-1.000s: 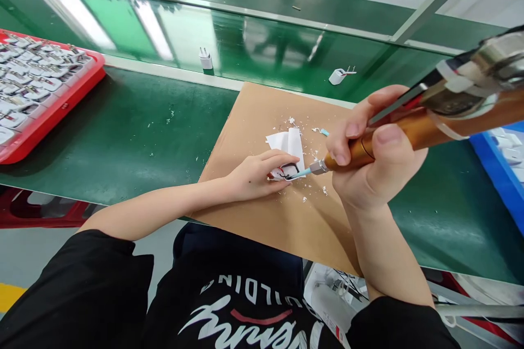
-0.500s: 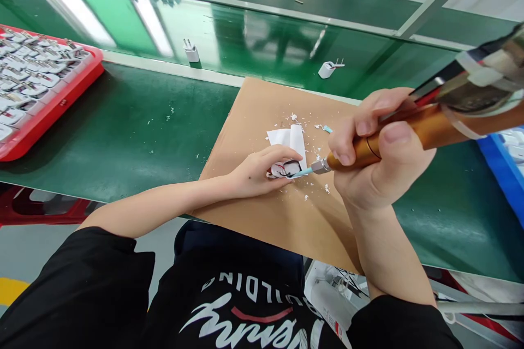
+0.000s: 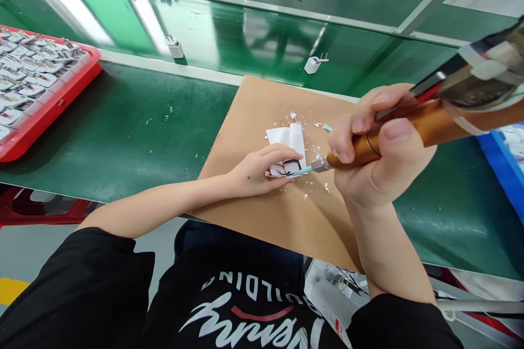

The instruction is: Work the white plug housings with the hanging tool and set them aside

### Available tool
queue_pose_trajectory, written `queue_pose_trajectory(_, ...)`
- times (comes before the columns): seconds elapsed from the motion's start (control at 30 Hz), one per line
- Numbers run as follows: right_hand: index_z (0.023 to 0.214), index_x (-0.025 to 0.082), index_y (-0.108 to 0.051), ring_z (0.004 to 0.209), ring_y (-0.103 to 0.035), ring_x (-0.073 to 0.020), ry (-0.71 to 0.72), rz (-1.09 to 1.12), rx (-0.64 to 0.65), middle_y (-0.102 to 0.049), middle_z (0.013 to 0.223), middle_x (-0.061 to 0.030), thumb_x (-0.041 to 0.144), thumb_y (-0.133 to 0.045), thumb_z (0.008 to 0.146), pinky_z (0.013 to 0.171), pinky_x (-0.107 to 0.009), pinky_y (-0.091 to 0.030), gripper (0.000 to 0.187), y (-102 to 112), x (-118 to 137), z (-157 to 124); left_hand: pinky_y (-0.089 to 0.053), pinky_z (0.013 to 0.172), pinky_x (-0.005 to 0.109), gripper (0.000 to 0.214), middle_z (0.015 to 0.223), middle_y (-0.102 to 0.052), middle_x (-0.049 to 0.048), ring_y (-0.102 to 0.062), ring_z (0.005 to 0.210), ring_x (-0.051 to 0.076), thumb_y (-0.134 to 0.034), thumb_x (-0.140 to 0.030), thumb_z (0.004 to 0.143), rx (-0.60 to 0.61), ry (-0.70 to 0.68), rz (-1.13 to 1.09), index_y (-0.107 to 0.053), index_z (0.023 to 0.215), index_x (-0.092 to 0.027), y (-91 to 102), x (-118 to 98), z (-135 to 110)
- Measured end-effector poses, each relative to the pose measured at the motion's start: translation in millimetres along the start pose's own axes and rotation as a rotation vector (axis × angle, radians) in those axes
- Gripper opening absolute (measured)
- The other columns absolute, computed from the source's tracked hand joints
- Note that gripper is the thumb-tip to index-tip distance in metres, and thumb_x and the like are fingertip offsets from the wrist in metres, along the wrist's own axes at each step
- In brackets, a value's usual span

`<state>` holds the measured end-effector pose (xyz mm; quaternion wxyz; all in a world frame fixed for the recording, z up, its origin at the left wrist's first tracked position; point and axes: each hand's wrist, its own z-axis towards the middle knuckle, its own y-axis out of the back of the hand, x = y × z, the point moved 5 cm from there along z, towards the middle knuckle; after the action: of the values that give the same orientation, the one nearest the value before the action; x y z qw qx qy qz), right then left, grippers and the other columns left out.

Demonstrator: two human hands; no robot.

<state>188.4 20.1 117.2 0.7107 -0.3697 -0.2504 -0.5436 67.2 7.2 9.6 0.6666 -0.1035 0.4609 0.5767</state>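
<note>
Nearest to me, the person's right hand (image 3: pixel 376 147) is wrapped tight around a bronze-coloured pen-shaped tool (image 3: pixel 413 131), whose pale blue tip (image 3: pixel 301 171) touches a small white part with thin red and black wires (image 3: pixel 285 168). The left hand (image 3: pixel 256 174) is curled over that part, fingers pinching it down on the brown cardboard sheet (image 3: pixel 262 212), right about the middle of the sheet. White flakes lie scattered around it, and a folded white paper (image 3: pixel 286 136) sits just behind. Further left there's a red plastic tray (image 3: pixel 53 106) packed with white pieces. On the far shiny green belt (image 3: pixel 229 38) are two white plug adapters (image 3: pixel 313 64), well apart.
</note>
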Motion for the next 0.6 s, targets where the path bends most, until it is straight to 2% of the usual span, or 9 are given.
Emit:
queue_pose_trajectory(0.1, 0.074, 0.023, -0.062, 0.033, -0.033, -0.0023, -0.035, -0.04, -0.004, -0.047, 0.059, 0.0043, 0.037, -0.066, 0.072, 0.03, -0.021, -0.024, 0.015, 0.9, -0.9, -1.5, -0.052, 0.085, 0.029, 0.039, 0.11, -0.062, 0.0076, -0.061, 0.101, 0.017, -0.061, -0.015, 0.079, 0.01, 0.046, 0.035, -0.053, 0.117, -0.019, -0.3, 1.0, -1.7)
queue_pose_trajectory(0.27, 0.076, 0.024, -0.058, 0.036, -0.032, -0.0026, -0.066, -0.11, -0.038, -0.048, 0.063, 0.0031, 0.045, -0.065, 0.072, 0.033, -0.022, -0.024, 0.023, 5.2, -2.9, -3.3, -0.051, 0.07, 0.023, 0.039, 0.1, -0.066, 0.0026, -0.062, 0.079, 0.012, -0.059, -0.016, 0.076, 0.034, 0.157, 0.117, -0.053, 0.114, -0.019, -1.3, 4.0, -5.2)
queue_pose_trajectory(0.43, 0.078, 0.025, -0.056, 0.037, -0.03, -0.003, -0.073, -0.135, -0.077, -0.047, 0.066, 0.0021, 0.048, -0.066, 0.069, 0.032, -0.022, -0.021, 0.027, 8.8, -4.6, -2.3, -0.051, 0.069, 0.022, 0.038, 0.1, -0.067, 0.0024, -0.063, 0.076, 0.011, -0.059, -0.017, 0.074, 0.014, 0.125, 0.185, -0.053, 0.112, -0.019, 0.0, 3.6, -6.0)
queue_pose_trajectory(0.6, 0.073, 0.024, -0.055, 0.04, -0.03, -0.0041, -0.063, -0.139, -0.09, -0.045, 0.067, 0.0011, 0.045, -0.064, 0.07, 0.033, -0.022, -0.026, 0.023, 8.5, -4.1, -2.7, -0.051, 0.07, 0.023, 0.036, 0.095, -0.068, 0.0015, -0.063, 0.075, 0.012, -0.06, -0.019, 0.075, 0.003, 0.072, 0.25, -0.053, 0.11, -0.019, 2.6, -0.3, -4.8)
